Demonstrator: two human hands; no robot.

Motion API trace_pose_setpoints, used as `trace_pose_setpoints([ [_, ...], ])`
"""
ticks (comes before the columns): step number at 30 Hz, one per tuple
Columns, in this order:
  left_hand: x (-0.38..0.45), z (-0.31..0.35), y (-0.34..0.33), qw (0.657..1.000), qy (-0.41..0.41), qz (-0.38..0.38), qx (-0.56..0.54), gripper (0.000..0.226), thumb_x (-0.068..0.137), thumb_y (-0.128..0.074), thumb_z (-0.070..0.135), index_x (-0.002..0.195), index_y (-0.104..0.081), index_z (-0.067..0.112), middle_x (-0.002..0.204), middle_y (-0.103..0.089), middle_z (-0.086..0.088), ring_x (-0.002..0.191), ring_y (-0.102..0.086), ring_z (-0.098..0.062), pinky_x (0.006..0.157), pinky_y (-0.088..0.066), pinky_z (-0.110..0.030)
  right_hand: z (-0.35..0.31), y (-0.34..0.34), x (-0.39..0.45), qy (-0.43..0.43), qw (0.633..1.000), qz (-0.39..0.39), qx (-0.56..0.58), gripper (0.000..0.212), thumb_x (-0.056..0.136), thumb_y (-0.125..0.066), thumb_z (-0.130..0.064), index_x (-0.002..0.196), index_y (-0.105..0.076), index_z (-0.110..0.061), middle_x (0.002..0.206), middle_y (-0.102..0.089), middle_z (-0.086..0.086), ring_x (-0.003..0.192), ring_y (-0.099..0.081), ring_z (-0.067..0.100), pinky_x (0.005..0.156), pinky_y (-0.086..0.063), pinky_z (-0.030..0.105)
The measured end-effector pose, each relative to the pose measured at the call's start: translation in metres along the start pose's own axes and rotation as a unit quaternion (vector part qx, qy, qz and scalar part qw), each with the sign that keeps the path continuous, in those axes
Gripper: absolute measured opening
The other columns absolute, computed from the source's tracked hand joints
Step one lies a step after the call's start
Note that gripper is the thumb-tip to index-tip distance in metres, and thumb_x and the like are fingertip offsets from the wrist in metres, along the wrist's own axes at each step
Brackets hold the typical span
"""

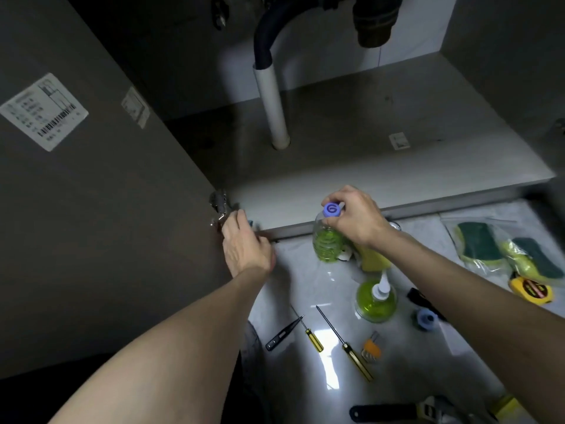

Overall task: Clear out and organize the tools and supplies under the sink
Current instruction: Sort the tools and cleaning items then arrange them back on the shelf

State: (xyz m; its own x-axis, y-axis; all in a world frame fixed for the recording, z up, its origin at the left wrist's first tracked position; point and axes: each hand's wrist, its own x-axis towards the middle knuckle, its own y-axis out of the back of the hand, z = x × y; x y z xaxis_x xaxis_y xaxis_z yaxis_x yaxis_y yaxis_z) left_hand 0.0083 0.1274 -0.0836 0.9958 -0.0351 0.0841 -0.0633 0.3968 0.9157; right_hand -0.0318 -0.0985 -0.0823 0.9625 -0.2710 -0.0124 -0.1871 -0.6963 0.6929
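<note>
Left hand [244, 243] rests against the cabinet door [107, 209] edge near the hinge; its finger posture cannot be told. On the floor: one tweezers [282, 333], two screwdrivers [312, 333], one pump bottle [375, 298]. Right hand [356, 218] pinches the purple cap of one green-liquid bottle [327, 244], upright at the cabinet's front edge. Two bagged sponges [480, 241], one tape measure [532, 289].

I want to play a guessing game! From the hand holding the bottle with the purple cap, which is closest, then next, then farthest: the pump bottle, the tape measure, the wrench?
1. Pump bottle, just below the right hand.
2. Tape measure, off to the right.
3. Wrench, at the bottom edge.
</note>
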Motion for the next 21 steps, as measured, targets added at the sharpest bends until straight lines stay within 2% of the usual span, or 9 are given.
trace_pose_setpoints([
  [3, -0.016, 0.015, 0.001, 0.996, -0.054, -0.048, -0.053, 0.053, 0.088, -0.055, 0.011, 0.140, -0.046, 0.016, 0.139, -0.049, -0.002, 0.136, -0.038, -0.021, 0.107, -0.038, -0.037, 0.003, 0.017, -0.010, -0.006, 0.999, 0.033, 0.015, 0.025, 0.074, -0.084, -0.025, 0.098, -0.075, -0.026, 0.101, -0.061, -0.004, 0.089, -0.061, 0.018, 0.082, -0.049, 0.030],
  [5, -0.033, 0.028, 0.001, 0.987, -0.082, -0.109, -0.083, 0.040, 0.088, -0.055, 0.017, 0.128, -0.055, 0.020, 0.122, -0.060, 0.001, 0.115, -0.057, -0.019, 0.099, -0.048, -0.038, 0.005, 0.027, -0.021, -0.014, 0.997, 0.065, 0.027, 0.024, 0.073, -0.082, -0.025, 0.096, -0.075, -0.025, 0.100, -0.061, -0.005, 0.088, -0.061, 0.018, 0.081, -0.051, 0.032],
  [7, -0.055, 0.042, 0.002, 0.972, -0.131, -0.163, -0.104, 0.032, 0.088, -0.056, 0.033, 0.119, -0.058, 0.025, 0.106, -0.063, 0.007, 0.091, -0.064, -0.014, 0.082, -0.054, -0.034, 0.008, 0.037, -0.034, -0.017, 0.994, 0.099, 0.043, 0.022, 0.073, -0.080, -0.023, 0.094, -0.074, -0.023, 0.098, -0.060, -0.005, 0.085, -0.062, 0.019, 0.079, -0.052, 0.034],
  [9, -0.078, 0.056, 0.003, 0.946, -0.216, -0.222, -0.093, 0.044, 0.084, -0.054, 0.055, 0.123, -0.052, 0.034, 0.106, -0.060, 0.014, 0.081, -0.061, -0.010, 0.073, -0.050, -0.029, 0.011, 0.048, -0.048, -0.017, 0.986, 0.156, 0.064, 0.019, 0.073, -0.078, -0.021, 0.090, -0.073, -0.022, 0.094, -0.059, -0.007, 0.081, -0.061, 0.016, 0.076, -0.051, 0.032],
  [11, -0.099, 0.071, -0.003, 0.905, -0.332, -0.264, -0.024, 0.059, 0.080, -0.052, 0.066, 0.131, -0.041, 0.040, 0.119, -0.057, 0.014, 0.091, -0.061, -0.014, 0.074, -0.045, -0.028, 0.016, 0.062, -0.060, -0.020, 0.970, 0.225, 0.086, 0.016, 0.072, -0.077, -0.020, 0.087, -0.071, -0.023, 0.091, -0.057, -0.010, 0.078, -0.058, 0.008, 0.073, -0.046, 0.023],
  [13, -0.116, 0.087, -0.014, 0.858, -0.414, -0.295, 0.075, 0.066, 0.083, -0.051, 0.069, 0.139, -0.034, 0.038, 0.132, -0.052, 0.008, 0.109, -0.060, -0.022, 0.081, -0.049, -0.034, 0.021, 0.076, -0.070, -0.026, 0.962, 0.259, 0.089, 0.016, 0.072, -0.077, -0.019, 0.087, -0.072, -0.024, 0.090, -0.057, -0.010, 0.077, -0.056, 0.005, 0.072, -0.043, 0.020],
  [15, -0.128, 0.101, -0.027, 0.838, -0.429, -0.305, 0.147, 0.062, 0.090, -0.050, 0.063, 0.141, -0.036, 0.030, 0.133, -0.046, -0.001, 0.113, -0.057, -0.030, 0.080, -0.049, -0.040, 0.028, 0.088, -0.080, -0.033, 0.963, 0.257, 0.075, 0.017, 0.073, -0.078, -0.018, 0.088, -0.072, -0.023, 0.092, -0.057, -0.010, 0.079, -0.058, 0.007, 0.072, -0.046, 0.022],
  [18, -0.136, 0.113, -0.042, 0.855, -0.398, -0.277, 0.185, 0.043, 0.097, -0.050, 0.042, 0.134, -0.042, 0.021, 0.127, -0.047, -0.010, 0.108, -0.058, -0.035, 0.072, -0.044, -0.040, 0.040, 0.097, -0.093, -0.046, 0.966, 0.246, 0.061, 0.019, 0.073, -0.079, -0.019, 0.091, -0.073, -0.022, 0.094, -0.058, -0.008, 0.082, -0.059, 0.010, 0.073, -0.050, 0.026],
  [21, -0.128, 0.114, -0.048, 0.868, -0.361, -0.277, 0.200, 0.039, 0.099, -0.045, 0.036, 0.135, -0.039, 0.023, 0.122, -0.059, -0.011, 0.108, -0.060, -0.037, 0.071, -0.040, -0.038, 0.050, 0.097, -0.099, -0.066, 0.969, 0.235, 0.050, 0.021, 0.074, -0.082, -0.024, 0.093, -0.073, -0.022, 0.094, -0.057, -0.010, 0.080, -0.059, 0.009, 0.070, -0.048, 0.022],
])
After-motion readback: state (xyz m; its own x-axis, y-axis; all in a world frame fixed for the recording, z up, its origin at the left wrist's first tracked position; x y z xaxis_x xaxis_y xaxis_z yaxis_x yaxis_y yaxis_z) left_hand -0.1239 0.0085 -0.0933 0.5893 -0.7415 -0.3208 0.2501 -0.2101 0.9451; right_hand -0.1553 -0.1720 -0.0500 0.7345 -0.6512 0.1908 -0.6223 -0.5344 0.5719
